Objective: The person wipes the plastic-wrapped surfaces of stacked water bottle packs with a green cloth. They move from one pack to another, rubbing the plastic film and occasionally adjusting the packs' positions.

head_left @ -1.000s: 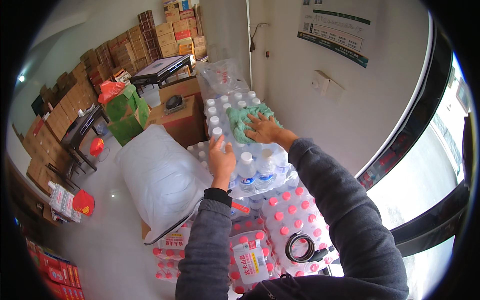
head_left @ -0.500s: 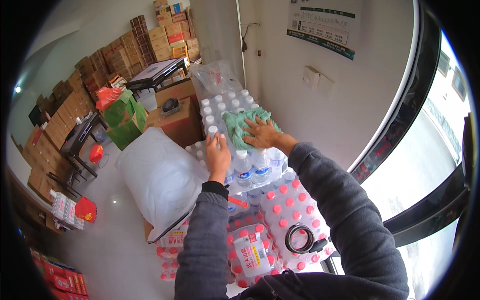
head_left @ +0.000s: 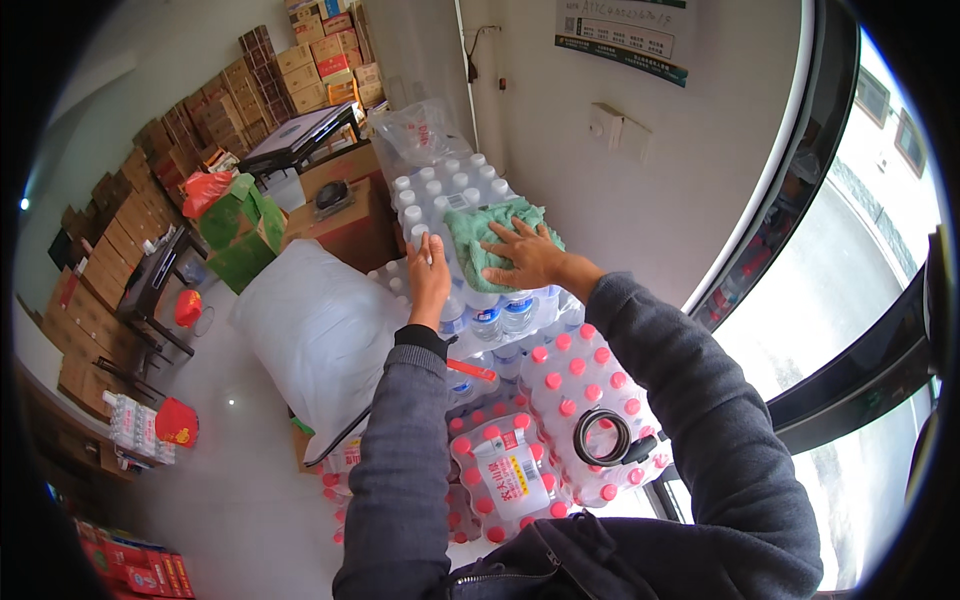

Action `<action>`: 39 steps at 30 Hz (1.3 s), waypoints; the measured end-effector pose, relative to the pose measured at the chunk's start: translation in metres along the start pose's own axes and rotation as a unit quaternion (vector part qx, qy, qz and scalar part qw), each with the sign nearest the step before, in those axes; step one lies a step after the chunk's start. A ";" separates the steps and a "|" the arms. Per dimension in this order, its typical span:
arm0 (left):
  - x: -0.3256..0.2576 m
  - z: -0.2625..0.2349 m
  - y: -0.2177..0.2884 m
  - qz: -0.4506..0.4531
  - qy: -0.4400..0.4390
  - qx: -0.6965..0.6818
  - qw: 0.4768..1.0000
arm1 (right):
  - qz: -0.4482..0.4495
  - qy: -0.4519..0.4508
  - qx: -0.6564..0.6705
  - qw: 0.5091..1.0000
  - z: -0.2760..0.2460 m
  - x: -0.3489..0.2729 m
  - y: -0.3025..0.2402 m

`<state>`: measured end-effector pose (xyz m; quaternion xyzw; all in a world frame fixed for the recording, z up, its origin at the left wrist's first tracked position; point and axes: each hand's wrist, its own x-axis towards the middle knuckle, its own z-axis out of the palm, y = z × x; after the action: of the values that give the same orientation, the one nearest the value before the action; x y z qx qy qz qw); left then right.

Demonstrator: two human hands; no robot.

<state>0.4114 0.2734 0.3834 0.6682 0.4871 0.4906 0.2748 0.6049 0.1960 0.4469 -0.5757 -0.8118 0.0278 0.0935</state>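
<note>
my right hand (head_left: pixel 530 255) presses the green cloth (head_left: pixel 478 238) flat, wiping bottle caps (head_left: pixel 440 185); left hand (head_left: pixel 430 280) open, steadying the pack; next, sweep farther.

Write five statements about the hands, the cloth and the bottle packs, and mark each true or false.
1. The right hand lies flat on a green cloth. True.
2. The cloth lies on the floor. False: it lies on top of a pack of white-capped bottles.
3. The left hand rests at the edge of that same pack. True.
4. The packs nearest the person have blue caps. False: the near packs have pink caps.
5. A black tape roll lies on the pink-capped packs. True.
</note>
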 end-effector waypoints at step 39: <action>-0.099 -0.016 0.063 0.311 -0.018 0.428 0.848 | -0.111 0.291 -0.090 0.946 0.089 -0.048 -0.027</action>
<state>0.4161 0.1565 0.4046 0.8450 0.4108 0.2805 -0.1964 0.5785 0.1473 0.3577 -0.4715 -0.8071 -0.2246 0.2754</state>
